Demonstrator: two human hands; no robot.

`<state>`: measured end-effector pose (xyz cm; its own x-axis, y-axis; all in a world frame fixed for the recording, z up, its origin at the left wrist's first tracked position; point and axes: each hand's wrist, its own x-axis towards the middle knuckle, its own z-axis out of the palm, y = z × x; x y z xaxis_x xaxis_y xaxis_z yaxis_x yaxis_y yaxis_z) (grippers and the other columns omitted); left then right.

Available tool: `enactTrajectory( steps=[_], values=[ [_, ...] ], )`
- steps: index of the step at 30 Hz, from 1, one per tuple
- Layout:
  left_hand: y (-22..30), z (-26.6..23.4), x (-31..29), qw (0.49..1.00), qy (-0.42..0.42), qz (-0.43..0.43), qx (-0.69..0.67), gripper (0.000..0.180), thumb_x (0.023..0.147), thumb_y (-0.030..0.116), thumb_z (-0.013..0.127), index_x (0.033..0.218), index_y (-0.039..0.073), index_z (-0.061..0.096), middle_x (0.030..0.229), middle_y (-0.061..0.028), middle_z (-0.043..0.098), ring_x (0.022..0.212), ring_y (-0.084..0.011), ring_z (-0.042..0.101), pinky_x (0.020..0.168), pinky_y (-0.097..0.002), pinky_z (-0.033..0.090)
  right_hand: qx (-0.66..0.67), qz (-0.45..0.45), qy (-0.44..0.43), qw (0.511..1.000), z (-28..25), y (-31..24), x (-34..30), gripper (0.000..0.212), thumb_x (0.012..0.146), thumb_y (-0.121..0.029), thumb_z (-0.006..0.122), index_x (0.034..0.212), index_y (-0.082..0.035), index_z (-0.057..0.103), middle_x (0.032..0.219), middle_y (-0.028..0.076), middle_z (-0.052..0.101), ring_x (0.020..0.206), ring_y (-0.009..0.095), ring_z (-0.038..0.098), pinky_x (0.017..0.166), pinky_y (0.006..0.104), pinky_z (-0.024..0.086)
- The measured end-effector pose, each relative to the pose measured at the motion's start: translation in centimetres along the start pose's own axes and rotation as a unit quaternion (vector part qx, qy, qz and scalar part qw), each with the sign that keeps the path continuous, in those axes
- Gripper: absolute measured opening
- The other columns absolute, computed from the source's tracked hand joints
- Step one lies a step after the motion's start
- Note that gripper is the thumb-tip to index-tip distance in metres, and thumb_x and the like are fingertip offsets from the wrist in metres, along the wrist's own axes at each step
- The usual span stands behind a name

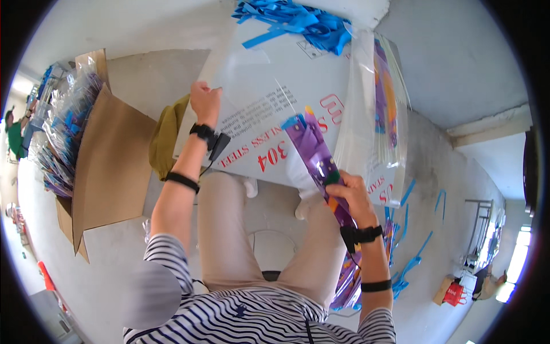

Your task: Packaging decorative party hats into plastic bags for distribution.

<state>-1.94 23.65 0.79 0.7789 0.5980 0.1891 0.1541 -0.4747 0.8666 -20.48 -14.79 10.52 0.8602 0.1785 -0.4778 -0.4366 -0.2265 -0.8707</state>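
Purple packet [313, 146] is apparently being positioned, clamped in the right hand [354, 198], worktop [249, 80] ahead; whether the left hand [205, 104] is gripping cannot be told; steady aim seems needed.

Glossy plastic here, the purple packet [312, 146] catching bright highlights! Beneath it, a smooth surface [240, 103] with a soft sheen. Clear, shiny film [358, 109] on the right, smooth blue strips [298, 24] up top, matt brown cardboard carton [109, 172] left, and soft, wrinkled olive cloth [167, 140].
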Motion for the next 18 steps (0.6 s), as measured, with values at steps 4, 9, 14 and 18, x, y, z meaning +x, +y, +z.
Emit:
enactTrajectory(
  steps=[4, 9, 14, 18],
  values=[
    [5.3, -5.2, -15.7, 0.852, -0.344, -0.291, -0.266, 0.019, 0.088, 0.020, 0.067, 0.085, 0.002, 0.060, 0.071, -0.0067, 0.062, 0.073, -0.0170, 0.065, 0.067, -0.0324, 0.056, 0.093, -0.017, -0.016, 0.995, -0.2, 0.2, 0.0, 0.014, 0.083, -0.009, 0.069, 0.093, 0.000, 0.066, 0.075, 0.005, 0.065, 0.060, 0.014, 0.064, 0.060, 0.0265, 0.053],
    [5.6, -5.3, -26.7, 0.527, -0.471, -0.591, -0.389, 0.050, 0.091, 0.037, 0.071, 0.114, -0.004, 0.053, 0.106, -0.0176, 0.064, 0.093, -0.0256, 0.068, 0.082, -0.0362, 0.057, 0.109, -0.016, -0.042, 0.993, 0.8, -1.1, -2.0, 0.014, 0.082, -0.008, 0.070, 0.092, 0.001, 0.067, 0.075, 0.005, 0.065, 0.060, 0.014, 0.063, 0.059, 0.0268, 0.054],
    [5.0, -1.9, -30.3, 0.417, -0.484, -0.535, -0.552, 0.030, 0.094, 0.020, 0.068, 0.113, -0.002, 0.058, 0.104, -0.0141, 0.067, 0.090, -0.0222, 0.067, 0.079, -0.0334, 0.057, 0.087, -0.009, -0.040, 0.995, 0.4, 0.4, -4.5, 0.017, 0.081, -0.010, 0.072, 0.091, 0.003, 0.068, 0.075, 0.007, 0.066, 0.061, 0.015, 0.064, 0.058, 0.0266, 0.053],
    [5.8, -2.6, -29.5, 0.598, -0.486, -0.457, -0.444, 0.012, 0.090, 0.009, 0.070, 0.099, 0.002, 0.066, 0.088, -0.0078, 0.071, 0.073, -0.0150, 0.067, 0.068, -0.0263, 0.056, 0.067, -0.025, 0.022, 0.997, -0.8, 0.5, -8.3, 0.020, 0.081, -0.007, 0.069, 0.098, 0.003, 0.067, 0.077, 0.006, 0.066, 0.060, 0.015, 0.063, 0.058, 0.0273, 0.053]
  ],
)
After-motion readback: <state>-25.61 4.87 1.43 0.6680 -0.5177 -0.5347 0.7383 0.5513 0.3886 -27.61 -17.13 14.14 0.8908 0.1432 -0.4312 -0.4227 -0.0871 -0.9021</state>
